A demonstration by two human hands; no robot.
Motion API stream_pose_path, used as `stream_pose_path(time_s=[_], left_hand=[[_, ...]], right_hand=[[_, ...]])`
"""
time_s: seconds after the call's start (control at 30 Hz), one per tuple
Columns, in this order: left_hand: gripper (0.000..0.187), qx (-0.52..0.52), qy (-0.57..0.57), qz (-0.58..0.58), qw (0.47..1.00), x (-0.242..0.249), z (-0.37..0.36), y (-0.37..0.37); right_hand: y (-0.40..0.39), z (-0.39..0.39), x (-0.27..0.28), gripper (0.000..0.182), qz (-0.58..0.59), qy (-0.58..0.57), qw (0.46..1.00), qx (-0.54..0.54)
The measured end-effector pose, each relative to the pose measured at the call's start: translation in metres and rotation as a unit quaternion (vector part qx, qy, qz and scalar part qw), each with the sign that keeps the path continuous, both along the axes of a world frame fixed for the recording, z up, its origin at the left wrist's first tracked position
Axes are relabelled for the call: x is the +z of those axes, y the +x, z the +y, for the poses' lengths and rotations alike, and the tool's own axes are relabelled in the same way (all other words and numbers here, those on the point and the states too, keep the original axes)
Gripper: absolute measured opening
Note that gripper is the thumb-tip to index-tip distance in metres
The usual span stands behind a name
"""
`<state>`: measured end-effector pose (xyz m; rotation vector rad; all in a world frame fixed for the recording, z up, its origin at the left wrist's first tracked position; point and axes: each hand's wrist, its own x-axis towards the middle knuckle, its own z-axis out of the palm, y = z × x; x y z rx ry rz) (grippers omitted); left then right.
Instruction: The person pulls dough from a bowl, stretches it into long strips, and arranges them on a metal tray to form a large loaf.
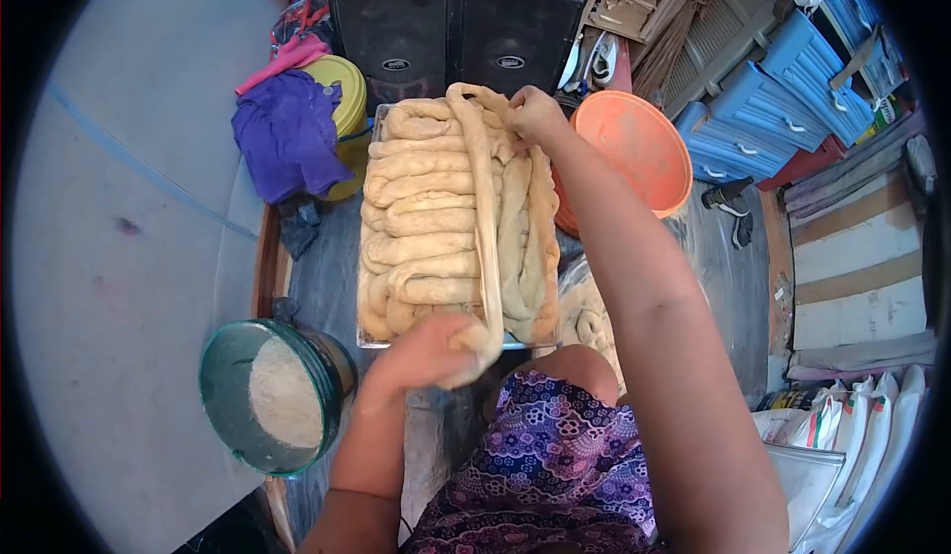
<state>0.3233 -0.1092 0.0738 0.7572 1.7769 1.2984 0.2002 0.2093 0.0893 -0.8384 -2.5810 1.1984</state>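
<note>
A long dough rope (481,177) stretches along the right part of a tray (373,343) piled with thick folded dough strands (421,192). At the near edge of the tray, my left hand (431,351) is closed around the rope's near end, where the dough bunches up. My right hand (536,118) is at the tray's far right corner, fingers pinched on dough by the far bend of the rope. To the right of the rope, further strands (523,237) run lengthwise, while those on the left lie crosswise in rows.
A green bucket (213,390) with pale flour stands at lower left. Right of the tray is an orange tub (634,148); a purple cloth (287,133) hangs over a yellow bucket (349,93). Black speakers (456,34) stand behind, blue drawers (768,108) at upper right.
</note>
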Motion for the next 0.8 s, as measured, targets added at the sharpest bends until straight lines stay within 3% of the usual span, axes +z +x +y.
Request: stream_pose_path(time_s=[0.07,0.1,0.17,0.2,0.27,0.3,0.37,0.5,0.57,0.63,0.7,0.8], left_hand=[[0.031,-0.219,0.063,-0.011,0.974,0.016,-0.008,0.001],[0.031,-0.219,0.064,-0.011,0.974,0.016,-0.009,0.002],[0.031,-0.354,0.192,-0.064,0.913,0.016,-0.012,0.007],[0.031,-0.354,0.192,-0.064,0.913,0.017,-0.014,0.012],[0.034,-0.43,0.199,-0.111,0.873,0.019,-0.016,0.021],[0.034,-0.431,0.197,-0.114,0.873,0.021,-0.016,0.023],[0.035,-0.448,0.224,-0.118,0.857,0.026,-0.013,0.025],[0.031,-0.447,0.297,-0.088,0.839,0.038,-0.015,0.013],[0.028,-0.297,0.271,-0.028,0.915,0.048,-0.02,0.001],[0.032,-0.201,0.115,0.053,0.971,0.07,-0.015,-0.018],[0.031,-0.1,0.006,0.052,0.994,0.085,0.009,-0.041],[0.036,0.105,0.133,-0.034,0.985,0.078,0.079,-0.096]], right_hand=[[0.003,-0.005,0.0,0.036,-0.043,-0.059,0.997,0.011],[0.005,-0.01,0.003,0.037,-0.019,0.041,0.999,0.023],[0.008,-0.021,0.006,0.04,0.03,0.238,0.97,0.048],[0.014,-0.031,0.013,0.04,0.029,0.238,0.97,0.049],[0.029,-0.052,0.025,0.047,0.136,0.192,0.952,0.194],[0.039,-0.061,0.018,0.047,0.134,0.189,0.953,0.193],[0.059,-0.075,0.004,0.055,0.022,0.321,0.871,0.37],[0.095,-0.075,-0.002,0.059,-0.089,0.322,0.886,0.323],[0.124,-0.079,-0.007,0.06,0.103,0.23,0.888,0.385],[0.16,-0.096,0.007,0.056,-0.049,0.12,0.83,0.543],[0.188,-0.106,0.006,0.055,-0.05,0.157,0.834,0.526],[0.208,-0.107,-0.022,0.057,-0.007,0.193,0.853,0.484]])
